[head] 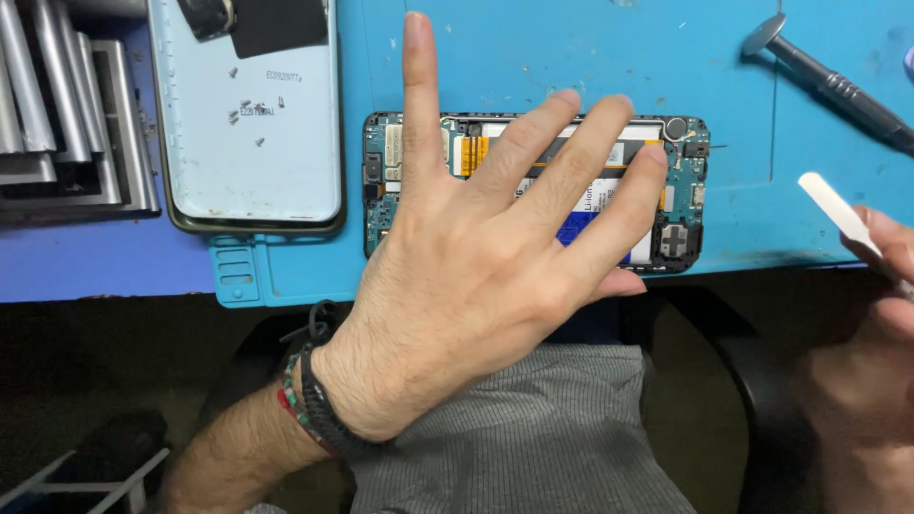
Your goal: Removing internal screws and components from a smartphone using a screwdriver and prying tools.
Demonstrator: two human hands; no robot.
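left hand (476, 257) splayed wide over opened phone (678, 171) mid-frame, holding nothing; right hand (881, 286) pinches spudger (838, 211) at right edge: a slip could pierce the battery (600, 195).

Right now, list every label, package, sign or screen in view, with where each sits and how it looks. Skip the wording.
Battery label: inside the opened phone at centre, under the left hand; a white, blue and orange rectangle, mostly covered.
Printed marks: on the pale back cover at upper left; small dark text beside loose screws.
No packages, signs or lit screens show.
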